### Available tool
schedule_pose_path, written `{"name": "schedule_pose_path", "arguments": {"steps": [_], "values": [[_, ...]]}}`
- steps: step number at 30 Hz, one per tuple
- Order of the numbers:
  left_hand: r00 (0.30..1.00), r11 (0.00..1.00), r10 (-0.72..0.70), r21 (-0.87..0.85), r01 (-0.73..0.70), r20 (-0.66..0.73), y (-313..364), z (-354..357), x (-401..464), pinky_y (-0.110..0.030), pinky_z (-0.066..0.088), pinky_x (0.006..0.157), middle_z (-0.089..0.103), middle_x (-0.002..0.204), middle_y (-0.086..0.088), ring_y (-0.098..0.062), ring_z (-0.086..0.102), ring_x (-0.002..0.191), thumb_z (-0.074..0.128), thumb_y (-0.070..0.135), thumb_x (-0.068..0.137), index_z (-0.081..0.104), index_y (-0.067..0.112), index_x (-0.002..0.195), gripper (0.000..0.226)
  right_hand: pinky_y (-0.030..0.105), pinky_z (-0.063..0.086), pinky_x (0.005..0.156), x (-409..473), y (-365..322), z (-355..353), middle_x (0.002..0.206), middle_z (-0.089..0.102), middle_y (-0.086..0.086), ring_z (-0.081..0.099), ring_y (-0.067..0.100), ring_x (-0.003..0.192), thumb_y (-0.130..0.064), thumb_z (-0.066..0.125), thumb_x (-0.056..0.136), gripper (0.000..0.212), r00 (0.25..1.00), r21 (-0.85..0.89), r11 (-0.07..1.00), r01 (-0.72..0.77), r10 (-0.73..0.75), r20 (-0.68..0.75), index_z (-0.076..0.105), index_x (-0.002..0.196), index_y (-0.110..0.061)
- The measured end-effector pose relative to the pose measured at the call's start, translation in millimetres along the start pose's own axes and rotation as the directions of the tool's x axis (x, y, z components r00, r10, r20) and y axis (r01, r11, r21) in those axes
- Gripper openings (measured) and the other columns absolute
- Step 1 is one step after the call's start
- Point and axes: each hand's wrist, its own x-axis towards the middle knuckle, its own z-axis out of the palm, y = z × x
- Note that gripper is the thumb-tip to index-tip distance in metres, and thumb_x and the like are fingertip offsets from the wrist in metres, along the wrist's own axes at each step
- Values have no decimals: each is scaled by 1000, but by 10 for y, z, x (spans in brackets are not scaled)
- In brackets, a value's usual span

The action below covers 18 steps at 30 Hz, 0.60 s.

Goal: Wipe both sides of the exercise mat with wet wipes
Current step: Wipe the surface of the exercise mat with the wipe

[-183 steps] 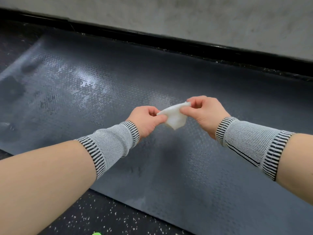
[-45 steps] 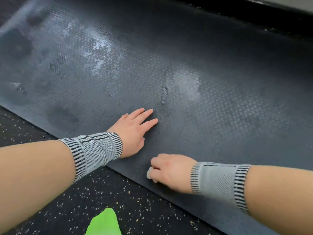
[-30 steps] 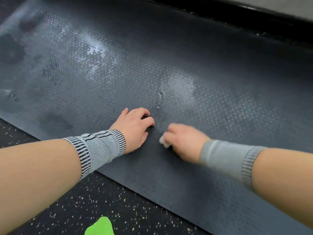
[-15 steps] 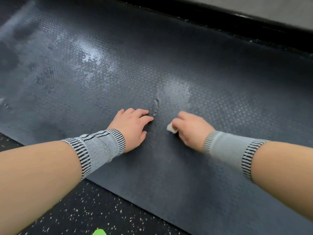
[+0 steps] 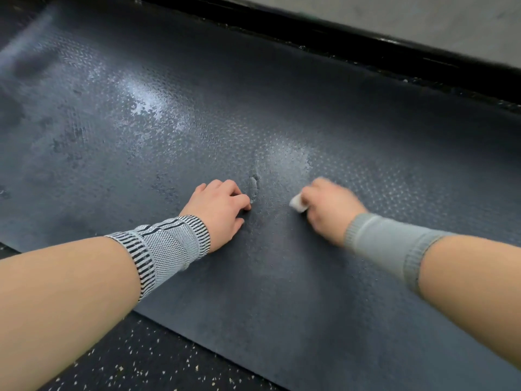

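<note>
A dark grey exercise mat [image 5: 352, 131] lies flat on the floor and fills most of the view, running from the upper left to the lower right. Its surface has a fine raised diamond texture, and pale, shiny damp patches spread across its left and middle parts. Along its far edge runs a black baseboard [image 5: 366, 49] below a light grey wall [image 5: 423, 21]. On the near side, a strip of black rubber floor [image 5: 146, 359] with pale speckles shows beyond the mat's edge.

Two bare forearms reach in from the bottom corners, each with a knitted grey wrist sleeve; the left sleeve [image 5: 166, 249] has black and white striped bands, and the right sleeve [image 5: 386, 246] looks blurred.

The left hand [image 5: 220, 210] rests on the mat near its middle, palm down, fingers bent so that the fingertips press into the surface, holding nothing. Just past its fingertips the mat shows a small raised wrinkle [image 5: 253, 183].

The right hand [image 5: 327, 207] sits a short way to the right of the left one, also on the mat, and is blurred. Its fingers are curled around a small white wet wipe [image 5: 298, 204], bunched up, which sticks out on the thumb side and touches the mat between the two hands.
</note>
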Motion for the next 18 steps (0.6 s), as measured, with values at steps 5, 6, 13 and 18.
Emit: {"name": "schedule_pose_path", "arguments": {"steps": [5, 6, 13, 18], "values": [[1000, 999, -11, -35, 12, 23, -9, 29, 11, -45, 24, 115, 30, 149, 4, -20, 26, 140, 57, 38, 94, 52, 33, 128, 35, 33, 43, 85, 134, 102, -24, 111, 55, 11, 56, 33, 103, -13, 48, 87, 19, 929, 131, 934, -334, 349, -123, 59, 103, -14], [999, 999, -14, -50, 16, 31, -6, 32, 14, -45, 25, 115, 28, 151, 3, -20, 26, 141, 58, 37, 93, 52, 32, 128, 36, 32, 43, 87, 96, -106, 42, 112, 55, 9, 56, 31, 103, -13, 48, 87, 21, 963, 150, 961, -234, 250, -98, 59, 105, -16], [997, 995, -54, -82, 58, 46, 8, -62, 52, -37, 35, 110, 34, 146, 6, -18, 36, 133, 62, 39, 88, 41, 25, 141, 58, 34, 43, 82, 73, -138, 36, 114, 48, 7, 55, 30, 102, -13, 50, 88, 22, 994, 20, 994, 105, -106, 22, 55, 109, -16], [996, 998, -59, -3, 59, 62, 23, -102, 95, -39, 36, 107, 36, 143, 3, -21, 39, 128, 51, 45, 92, 23, 26, 153, 69, 34, 43, 84, 247, 330, -105, 112, 53, 14, 56, 35, 101, -13, 48, 88, 20, 866, 165, 880, -445, 469, -172, 58, 106, -11]]}}
